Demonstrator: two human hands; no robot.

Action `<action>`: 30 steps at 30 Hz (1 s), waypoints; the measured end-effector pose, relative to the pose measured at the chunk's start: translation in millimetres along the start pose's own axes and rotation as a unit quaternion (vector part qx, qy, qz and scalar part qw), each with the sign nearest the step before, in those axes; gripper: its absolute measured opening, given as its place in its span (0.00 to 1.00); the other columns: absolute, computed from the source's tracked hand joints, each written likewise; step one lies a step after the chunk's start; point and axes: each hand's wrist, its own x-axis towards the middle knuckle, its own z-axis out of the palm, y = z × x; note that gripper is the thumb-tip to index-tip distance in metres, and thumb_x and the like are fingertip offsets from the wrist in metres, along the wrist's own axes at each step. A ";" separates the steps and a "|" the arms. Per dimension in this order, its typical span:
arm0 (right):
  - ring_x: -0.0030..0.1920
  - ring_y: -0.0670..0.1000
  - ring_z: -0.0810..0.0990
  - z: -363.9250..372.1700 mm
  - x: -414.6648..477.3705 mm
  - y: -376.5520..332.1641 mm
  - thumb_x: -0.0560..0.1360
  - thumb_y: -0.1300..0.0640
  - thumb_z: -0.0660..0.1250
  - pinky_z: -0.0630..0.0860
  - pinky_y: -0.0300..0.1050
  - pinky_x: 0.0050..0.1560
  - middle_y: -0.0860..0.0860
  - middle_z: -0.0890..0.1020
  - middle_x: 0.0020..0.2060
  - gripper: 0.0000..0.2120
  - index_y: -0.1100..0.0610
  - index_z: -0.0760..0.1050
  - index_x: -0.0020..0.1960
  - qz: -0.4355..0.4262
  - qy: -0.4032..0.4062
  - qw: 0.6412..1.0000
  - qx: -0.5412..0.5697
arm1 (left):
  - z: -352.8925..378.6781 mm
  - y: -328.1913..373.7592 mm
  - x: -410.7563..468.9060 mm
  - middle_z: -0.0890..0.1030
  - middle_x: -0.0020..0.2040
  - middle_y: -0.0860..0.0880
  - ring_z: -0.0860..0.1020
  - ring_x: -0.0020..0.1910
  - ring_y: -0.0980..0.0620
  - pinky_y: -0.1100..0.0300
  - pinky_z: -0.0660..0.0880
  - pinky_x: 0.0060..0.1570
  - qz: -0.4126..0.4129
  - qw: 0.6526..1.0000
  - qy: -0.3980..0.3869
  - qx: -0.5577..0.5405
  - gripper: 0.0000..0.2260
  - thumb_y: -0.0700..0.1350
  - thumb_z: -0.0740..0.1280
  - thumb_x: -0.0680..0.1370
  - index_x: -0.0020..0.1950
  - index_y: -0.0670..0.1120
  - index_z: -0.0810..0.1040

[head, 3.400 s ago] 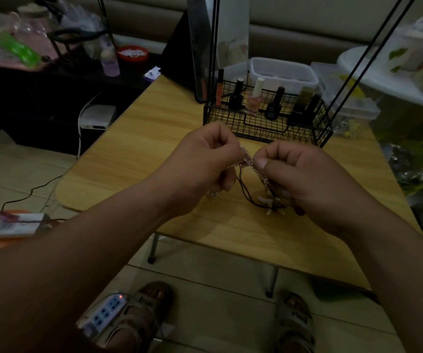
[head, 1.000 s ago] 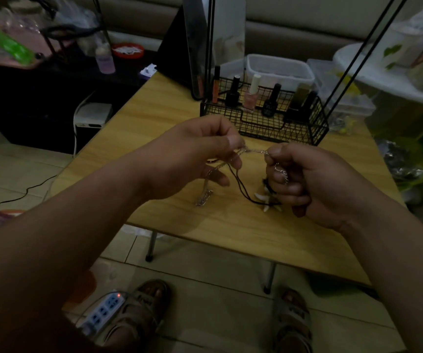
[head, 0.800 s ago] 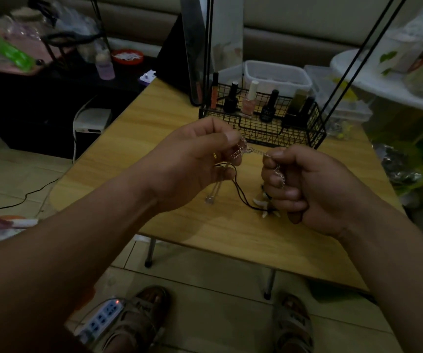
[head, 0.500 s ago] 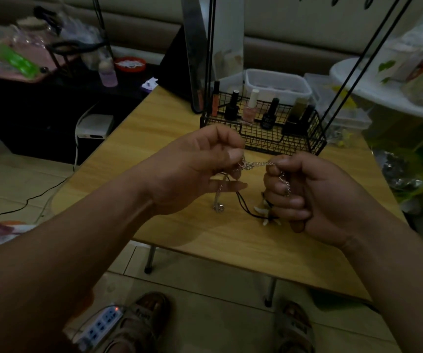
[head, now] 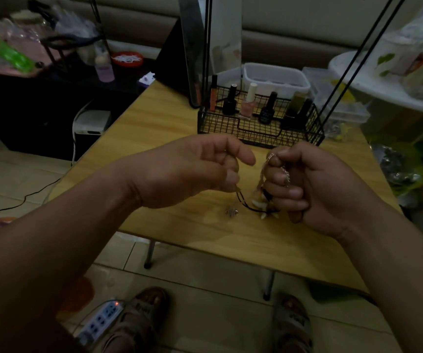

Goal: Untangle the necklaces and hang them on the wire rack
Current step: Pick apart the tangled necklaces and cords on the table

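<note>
Pale lettering is showing on the strap of the grey-brown strapped sandal [head: 141, 306] on the left foot, reading roughly "frui", though blurred. Nothing else is reading clearly.

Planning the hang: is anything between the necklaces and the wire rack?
Nothing visible. The right hand grips the silver chain, the left hand the black cord necklace, just in front of the wire rack's basket; only tabletop lies between. The rack's top is out of frame.
</note>
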 end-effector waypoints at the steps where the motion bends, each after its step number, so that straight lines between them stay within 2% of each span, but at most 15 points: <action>1: 0.25 0.45 0.59 -0.2 0.0 -0.7 0.73 0.56 0.60 0.49 0.39 0.24 0.51 0.67 0.31 0.04 0.57 0.68 0.41 -0.003 0.002 1.000 0.000 | 0.0 -1.5 0.2 0.77 0.42 0.50 0.78 0.44 0.54 0.49 0.76 0.61 -0.008 0.999 0.016 0.036 0.15 0.34 0.67 0.78 0.64 0.42 0.77; 4: 0.25 0.45 0.59 -0.6 -0.3 -1.9 0.72 0.56 0.60 0.49 0.39 0.23 0.51 0.67 0.31 0.04 0.57 0.68 0.41 -0.006 -0.001 1.000 -0.015 | 4.7 -7.2 2.6 0.80 0.46 0.49 0.80 0.46 0.53 0.57 0.78 0.54 -0.024 0.982 0.081 0.171 0.13 0.37 0.72 0.79 0.62 0.47 0.78; 6: 0.25 0.45 0.59 -1.2 -1.5 -3.8 0.72 0.56 0.60 0.51 0.39 0.23 0.51 0.67 0.31 0.04 0.57 0.69 0.41 -0.006 -0.007 1.000 -0.029 | 8.8 -12.8 5.7 0.82 0.51 0.50 0.81 0.50 0.53 0.62 0.78 0.52 -0.020 0.968 0.112 0.224 0.15 0.40 0.74 0.78 0.62 0.51 0.78; 8: 0.25 0.46 0.59 -2.5 -2.5 -6.7 0.72 0.57 0.60 0.50 0.39 0.23 0.51 0.67 0.31 0.04 0.57 0.69 0.41 -0.007 -0.015 0.999 -0.030 | 11.0 -18.1 8.8 0.81 0.57 0.53 0.80 0.55 0.56 0.64 0.77 0.53 -0.008 0.958 0.131 0.255 0.18 0.43 0.76 0.77 0.64 0.54 0.77; 12: 0.25 0.45 0.59 -4.0 -2.8 -9.7 0.74 0.57 0.57 0.49 0.39 0.24 0.50 0.66 0.30 0.06 0.57 0.69 0.40 -0.001 -0.033 0.999 -0.013 | 19.0 -21.3 13.9 0.79 0.65 0.60 0.77 0.64 0.63 0.64 0.77 0.59 0.007 0.950 0.114 0.289 0.22 0.46 0.76 0.78 0.70 0.56 0.75; 13: 0.25 0.45 0.59 -4.0 -2.3 -9.6 0.74 0.57 0.57 0.49 0.39 0.24 0.50 0.66 0.30 0.06 0.56 0.69 0.39 0.000 -0.037 0.999 -0.008 | 20.6 -21.7 14.7 0.79 0.64 0.59 0.77 0.62 0.66 0.64 0.77 0.57 0.007 0.952 0.110 0.285 0.21 0.45 0.75 0.78 0.69 0.55 0.76; 16: 0.25 0.44 0.59 -4.7 -1.6 -10.2 0.74 0.57 0.56 0.50 0.38 0.23 0.50 0.66 0.30 0.07 0.56 0.69 0.39 -0.005 -0.043 0.999 0.013 | 23.2 -23.6 16.8 0.83 0.58 0.55 0.80 0.48 0.68 0.69 0.76 0.47 0.008 0.956 0.104 0.275 0.14 0.42 0.74 0.79 0.64 0.52 0.79; 18: 0.25 0.44 0.59 -5.5 -1.7 -11.7 0.74 0.56 0.57 0.50 0.37 0.22 0.49 0.66 0.30 0.07 0.56 0.69 0.39 -0.014 -0.043 0.999 0.020 | 22.4 -26.2 17.9 0.84 0.53 0.54 0.80 0.45 0.68 0.72 0.74 0.44 0.007 0.950 0.105 0.293 0.11 0.40 0.73 0.80 0.60 0.50 0.81; 21: 0.25 0.44 0.58 -5.7 -2.0 -12.6 0.73 0.56 0.57 0.50 0.38 0.23 0.49 0.66 0.30 0.06 0.56 0.68 0.39 -0.024 -0.041 0.999 0.023 | 21.7 -30.8 18.2 0.83 0.51 0.55 0.80 0.49 0.64 0.70 0.75 0.47 0.007 0.935 0.091 0.343 0.10 0.40 0.74 0.79 0.59 0.50 0.83; 25: 0.25 0.44 0.58 -4.5 -1.8 -12.7 0.73 0.56 0.57 0.49 0.38 0.23 0.49 0.66 0.30 0.06 0.56 0.68 0.39 -0.029 -0.038 0.998 0.033 | 24.2 -41.7 21.8 0.79 0.52 0.57 0.76 0.54 0.59 0.59 0.76 0.57 0.026 0.895 0.091 0.436 0.08 0.45 0.75 0.78 0.56 0.53 0.83; 27: 0.25 0.44 0.58 -4.6 -1.9 -13.2 0.73 0.56 0.57 0.49 0.38 0.23 0.49 0.66 0.30 0.06 0.55 0.68 0.39 -0.032 -0.040 0.998 0.033 | 25.6 -43.0 21.6 0.78 0.51 0.58 0.75 0.54 0.59 0.56 0.76 0.57 0.035 0.890 0.099 0.443 0.07 0.47 0.75 0.78 0.55 0.55 0.83; 30: 0.25 0.44 0.59 -5.5 -3.8 -13.1 0.73 0.56 0.58 0.49 0.38 0.24 0.48 0.66 0.31 0.06 0.55 0.69 0.39 -0.036 -0.043 0.998 0.034 | 28.3 -43.4 20.7 0.78 0.50 0.58 0.74 0.53 0.59 0.57 0.75 0.55 0.036 0.892 0.105 0.439 0.10 0.53 0.75 0.77 0.57 0.56 0.80</action>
